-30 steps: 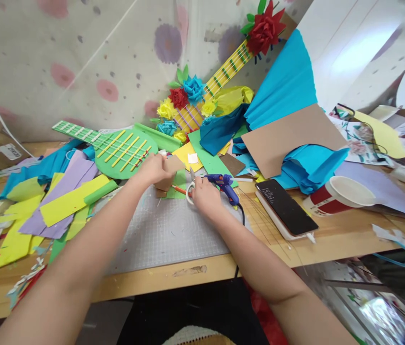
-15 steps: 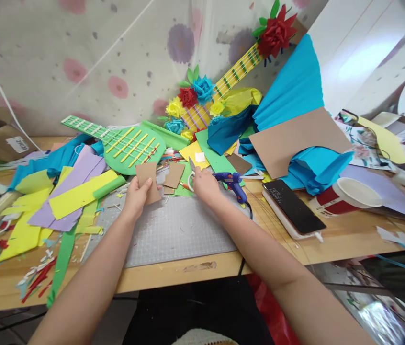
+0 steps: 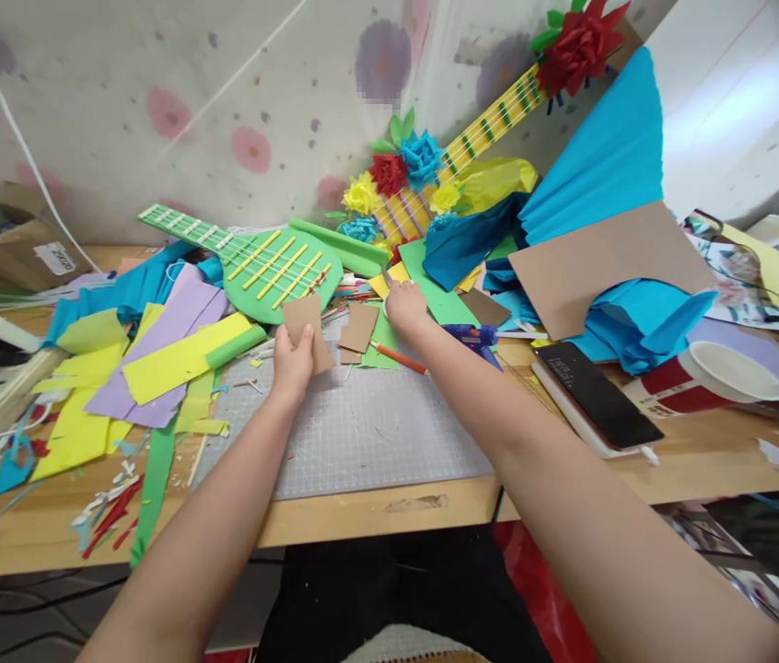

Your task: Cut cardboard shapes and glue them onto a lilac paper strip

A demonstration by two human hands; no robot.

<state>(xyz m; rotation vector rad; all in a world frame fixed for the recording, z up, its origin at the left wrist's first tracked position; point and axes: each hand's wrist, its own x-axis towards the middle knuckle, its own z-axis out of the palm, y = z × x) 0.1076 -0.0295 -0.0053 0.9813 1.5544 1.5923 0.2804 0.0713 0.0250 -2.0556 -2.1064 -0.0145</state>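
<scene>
My left hand point(image 3: 293, 361) grips a small piece of brown cardboard point(image 3: 308, 324) between thumb and fingers, held above the grey cutting mat point(image 3: 376, 433). My right hand point(image 3: 406, 308) reaches over the paper scraps at the mat's back edge, its fingers closed on scissors point(image 3: 388, 300). Part of the pale handle and the blade tip show; the hand hides the rest. Just below that hand lies an orange pencil point(image 3: 400, 358). Another cut cardboard piece point(image 3: 360, 327) rests between my hands on green paper. A blue glue gun point(image 3: 472, 337) lies partly behind my right forearm.
A green paper guitar point(image 3: 279, 274) lies behind my left hand; a flower-covered yellow one point(image 3: 459, 152) leans on the wall. Coloured paper strips point(image 3: 175, 368) cover the left side. At right are a phone point(image 3: 600, 396), a paper cup point(image 3: 703, 379) and a large cardboard sheet point(image 3: 610, 262).
My right hand has moved farther back with the scissors, uncovering the orange pencil. The left hand still holds the cardboard piece. The whole view has shifted, with objects appearing farther right.
</scene>
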